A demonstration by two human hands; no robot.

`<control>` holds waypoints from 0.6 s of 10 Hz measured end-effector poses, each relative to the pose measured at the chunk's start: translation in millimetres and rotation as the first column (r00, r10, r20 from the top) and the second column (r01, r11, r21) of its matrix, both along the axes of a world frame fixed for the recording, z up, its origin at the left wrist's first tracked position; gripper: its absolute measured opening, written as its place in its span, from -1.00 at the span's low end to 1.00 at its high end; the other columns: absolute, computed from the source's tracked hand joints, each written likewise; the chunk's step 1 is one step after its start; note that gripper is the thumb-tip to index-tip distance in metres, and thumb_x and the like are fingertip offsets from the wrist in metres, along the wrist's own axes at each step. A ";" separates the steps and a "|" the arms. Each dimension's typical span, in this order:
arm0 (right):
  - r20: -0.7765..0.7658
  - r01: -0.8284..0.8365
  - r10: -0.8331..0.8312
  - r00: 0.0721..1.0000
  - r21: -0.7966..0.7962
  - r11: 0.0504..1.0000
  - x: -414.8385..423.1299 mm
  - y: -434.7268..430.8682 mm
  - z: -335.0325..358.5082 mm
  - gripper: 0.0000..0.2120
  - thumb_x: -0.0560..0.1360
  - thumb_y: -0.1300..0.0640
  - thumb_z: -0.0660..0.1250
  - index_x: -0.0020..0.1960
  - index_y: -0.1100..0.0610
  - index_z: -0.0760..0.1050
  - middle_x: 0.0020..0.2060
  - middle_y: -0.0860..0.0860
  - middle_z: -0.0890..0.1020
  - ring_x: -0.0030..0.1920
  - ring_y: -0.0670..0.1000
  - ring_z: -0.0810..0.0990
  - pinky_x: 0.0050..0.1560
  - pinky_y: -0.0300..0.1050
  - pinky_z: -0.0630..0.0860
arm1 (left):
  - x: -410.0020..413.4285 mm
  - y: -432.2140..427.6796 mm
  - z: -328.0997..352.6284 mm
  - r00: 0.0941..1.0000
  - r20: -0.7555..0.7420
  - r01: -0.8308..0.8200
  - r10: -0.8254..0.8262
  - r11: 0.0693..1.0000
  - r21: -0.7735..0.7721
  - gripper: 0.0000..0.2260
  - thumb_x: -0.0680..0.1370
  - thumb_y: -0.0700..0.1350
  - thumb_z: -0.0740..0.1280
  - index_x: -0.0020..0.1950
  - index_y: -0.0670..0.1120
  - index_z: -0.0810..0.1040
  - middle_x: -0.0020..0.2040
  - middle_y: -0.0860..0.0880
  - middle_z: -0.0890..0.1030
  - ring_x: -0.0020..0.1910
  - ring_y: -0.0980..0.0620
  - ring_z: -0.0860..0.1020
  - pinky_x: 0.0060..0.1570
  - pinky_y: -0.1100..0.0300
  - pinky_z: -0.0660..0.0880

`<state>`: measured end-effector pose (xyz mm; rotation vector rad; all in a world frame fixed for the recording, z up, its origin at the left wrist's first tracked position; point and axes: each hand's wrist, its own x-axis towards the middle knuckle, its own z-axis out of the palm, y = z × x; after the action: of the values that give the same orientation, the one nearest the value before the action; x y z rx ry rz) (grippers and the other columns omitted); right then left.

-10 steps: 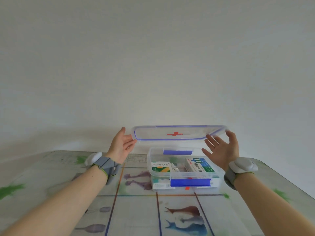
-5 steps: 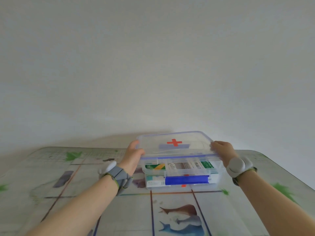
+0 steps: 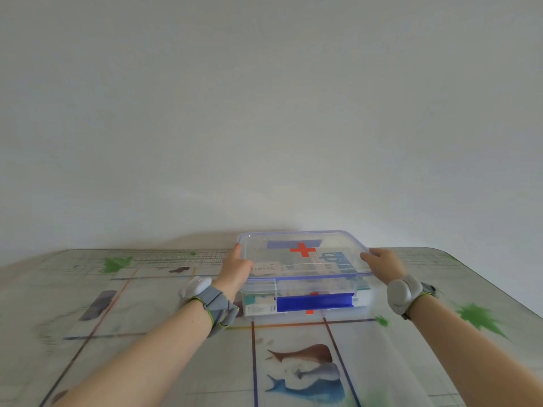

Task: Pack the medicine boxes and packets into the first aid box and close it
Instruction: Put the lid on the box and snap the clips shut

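Clear plastic first aid box (image 3: 258, 292) sits near far edge of printed table (image 3: 147, 304), open tabletop in front and on both sides. Left hand (image 3: 236, 270) and right hand (image 3: 382, 264) grip the side edges of the clear red-cross lid (image 3: 338, 245) lying on it. White medicine boxes (image 3: 260, 307) show inside.

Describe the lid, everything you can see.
The lid is a clear plastic rectangle with rounded corners, a blue-tinted rim and a red cross on top. It lies nearly level on the box, contents visible through it. The left hand grips its left edge, the right hand its right edge. Whether it is latched cannot be told.
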<state>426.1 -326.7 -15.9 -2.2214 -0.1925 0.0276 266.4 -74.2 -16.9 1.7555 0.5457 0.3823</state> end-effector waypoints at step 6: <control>-0.087 -0.066 0.052 0.995 -0.163 0.984 -3.9 2.0 3.6 -0.82 0.58 0.24 0.05 0.07 0.25 0.39 -0.06 0.19 0.42 -0.07 0.09 0.39 -0.05 -0.03 0.36 | 5.5 4.1 13.3 0.957 -0.274 -0.135 0.097 0.983 -0.123 -0.64 0.55 -0.32 0.21 0.34 -0.38 0.37 0.02 -0.17 0.40 0.00 -0.08 0.41 0.22 -0.03 0.42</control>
<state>422.2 -324.7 -12.3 -2.3744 -0.2174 0.1731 271.9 -70.1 -3.6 1.6519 0.8524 0.1835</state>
